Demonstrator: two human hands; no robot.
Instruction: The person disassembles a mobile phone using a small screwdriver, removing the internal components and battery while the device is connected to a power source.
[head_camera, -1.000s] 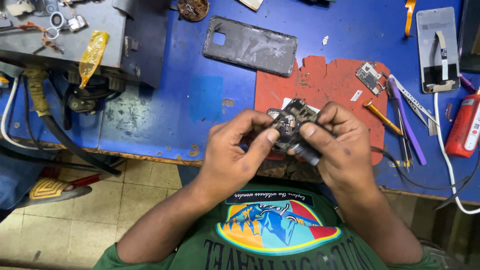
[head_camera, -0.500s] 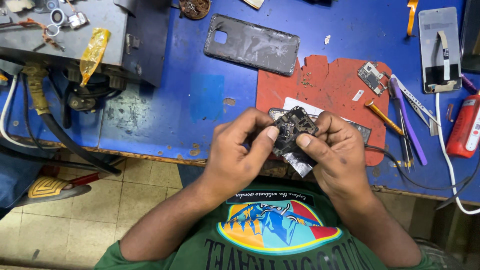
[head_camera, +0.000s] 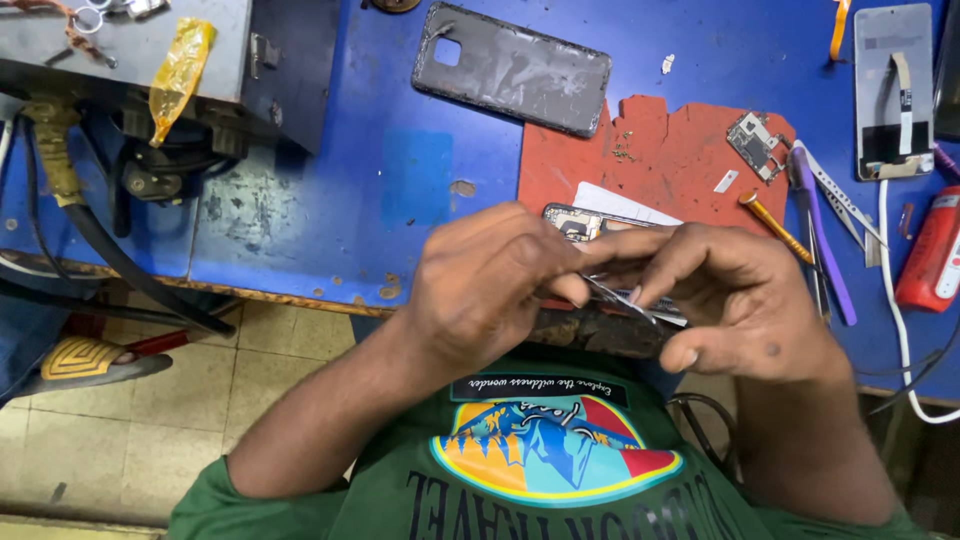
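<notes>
Both hands, the left hand (head_camera: 490, 290) and right hand (head_camera: 735, 300), have turned the phone (head_camera: 590, 225) edge-on since a moment ago, pinching it just below the red mat (head_camera: 650, 160), its circuit side now hidden.

A phone screen (head_camera: 893, 90), rectangular, grey above and dark below, lies face-up at the bench's far right corner.

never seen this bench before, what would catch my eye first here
Two bare hands meet at the centre: the left hand and right hand pinch a thin silvery metal piece above the torn red rubber mat. Behind them a dark grey phone back cover lies flat on the scuffed blue workbench, with a small green circuit board on the mat's right.
</notes>
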